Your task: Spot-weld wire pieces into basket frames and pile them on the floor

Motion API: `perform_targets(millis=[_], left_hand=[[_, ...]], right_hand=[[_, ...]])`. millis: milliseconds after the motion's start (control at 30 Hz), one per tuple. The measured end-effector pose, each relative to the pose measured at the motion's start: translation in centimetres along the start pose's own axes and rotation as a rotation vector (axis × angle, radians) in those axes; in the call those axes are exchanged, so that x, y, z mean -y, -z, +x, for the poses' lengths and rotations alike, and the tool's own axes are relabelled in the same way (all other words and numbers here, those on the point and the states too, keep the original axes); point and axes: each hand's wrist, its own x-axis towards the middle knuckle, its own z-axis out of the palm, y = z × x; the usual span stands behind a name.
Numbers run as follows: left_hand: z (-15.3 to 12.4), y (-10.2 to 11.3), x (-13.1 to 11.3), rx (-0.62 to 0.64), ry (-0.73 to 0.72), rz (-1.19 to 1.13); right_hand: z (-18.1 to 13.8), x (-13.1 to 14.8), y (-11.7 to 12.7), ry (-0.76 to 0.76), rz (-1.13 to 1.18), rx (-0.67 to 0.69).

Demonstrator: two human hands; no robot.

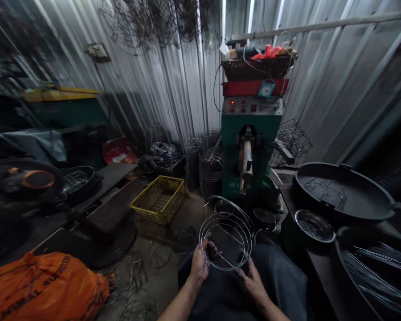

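Observation:
Several thin metal wire rings, joined in a round wire frame (226, 268), are held up over my lap. My left hand (200, 262) grips the frame's left side, fingers curled round the wire. On the lower right side, my right hand (253, 280) pinches the same frame between thumb and fingers. A straight wire crosses the lower ring between my hands. Whether every ring is attached to the others I cannot tell. Just beyond the frame stands a green machine (232, 147) with a thick metal arm (246, 162) pointing toward me.
Left of the machine sits a yellow plastic crate (158, 219). An orange bag (50, 285) lies at the lower left. To the right are a large black tray (361, 203), a small metal bowl (315, 226) and a basin (341, 254) with straight wires. Loose wire pieces litter the floor.

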Motion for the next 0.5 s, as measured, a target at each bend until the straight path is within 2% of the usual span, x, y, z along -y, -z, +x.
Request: perform_targets(millis=[133, 267, 400, 500], left_hand=[[-1.7, -1.0, 0.7, -0.121, 0.107, -0.070], [-3.6, -1.9, 1.0, -0.124, 0.208, -0.104], [-4.8, -2.8, 1.0, -0.188, 0.251, -0.124], [-5.3, -3.7, 0.6, -0.178, 0.267, -0.109]], right_hand=[[-0.4, 0.7, 1.6, -0.076, 0.088, -0.113], [-2.1, 1.9, 2.9, -0.162, 0.047, -0.122], [-3.4, 3.1, 3.6, -0.151, 0.017, -0.142], [-3.4, 3.7, 3.8, -0.122, -0.040, -0.174]])
